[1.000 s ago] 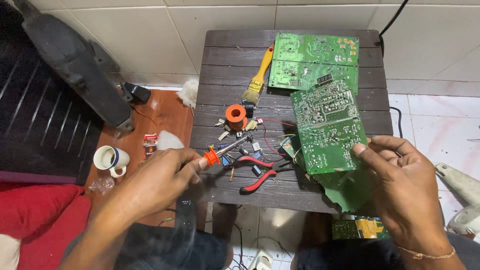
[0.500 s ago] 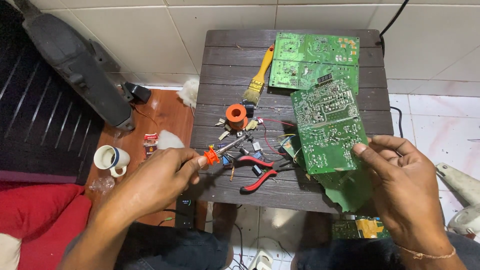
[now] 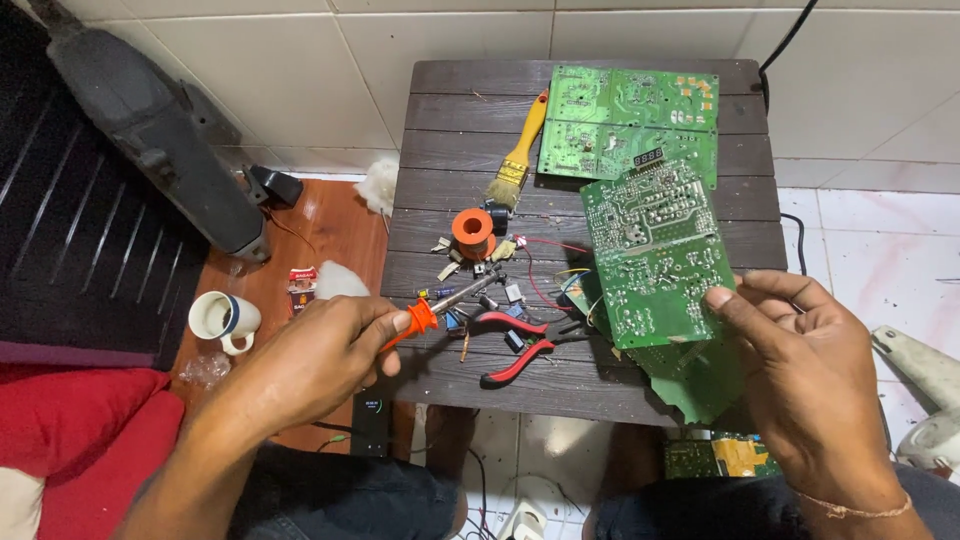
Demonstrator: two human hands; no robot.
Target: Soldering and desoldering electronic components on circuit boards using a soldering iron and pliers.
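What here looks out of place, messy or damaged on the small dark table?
Loose electronic parts lie scattered mid-table around the orange spool and the red-handled pliers. The circuit board held up by the right hand hangs partly past the table's front edge. The left hand grips a soldering iron. No damage is visible.

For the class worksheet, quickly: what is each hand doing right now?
Left hand: closed around the soldering iron.
Right hand: holding the green circuit board.
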